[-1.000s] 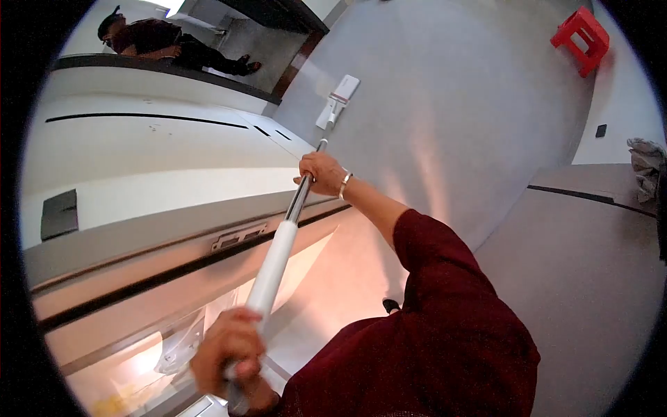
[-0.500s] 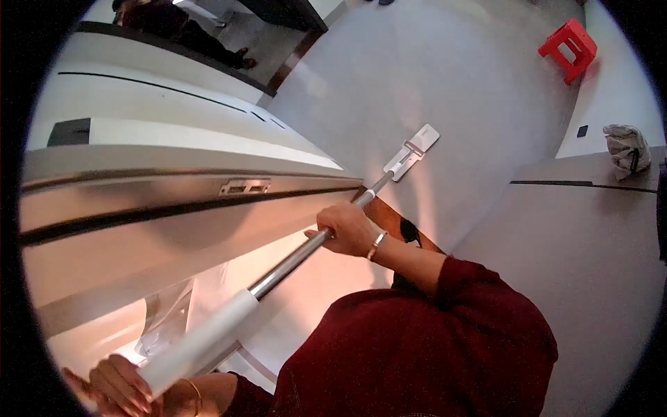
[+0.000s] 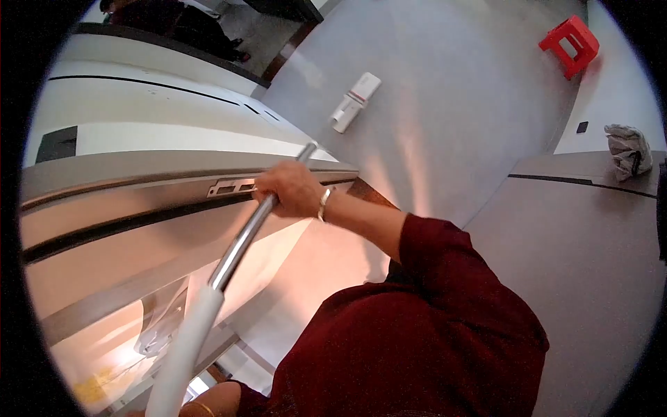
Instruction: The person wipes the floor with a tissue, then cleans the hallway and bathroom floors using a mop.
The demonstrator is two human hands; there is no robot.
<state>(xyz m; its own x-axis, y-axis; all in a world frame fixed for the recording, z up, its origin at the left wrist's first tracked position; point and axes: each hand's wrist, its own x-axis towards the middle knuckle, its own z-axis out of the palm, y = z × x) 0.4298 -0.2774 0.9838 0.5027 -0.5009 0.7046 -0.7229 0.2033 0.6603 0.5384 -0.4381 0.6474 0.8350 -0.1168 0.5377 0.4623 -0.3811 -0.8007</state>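
A flat mop has a white head (image 3: pixel 365 87) on the grey floor, with a silver and white pole (image 3: pixel 240 249) running down to the lower left. My right hand (image 3: pixel 290 189), with a bracelet at the wrist, is wrapped round the silver section. At the bottom left edge, the wrist with a thin gold bangle shows beside the white grip (image 3: pixel 182 354). Only a sliver of my left hand (image 3: pixel 137 414) shows on the grip's other side; its fingers are mostly cut off by the frame.
A metal-edged door frame with a strike plate (image 3: pixel 221 188) lies left of my right hand. A red stool (image 3: pixel 571 46) stands at the upper right, and a grey crumpled bag (image 3: pixel 629 151) is at the right. Another figure in dark clothing (image 3: pixel 149 17) shows at the upper left.
The mop head swung right and nearer, then back to the upper left. My right hand moved with the pole, most recently up and left. My left hand has dropped mostly below the frame.
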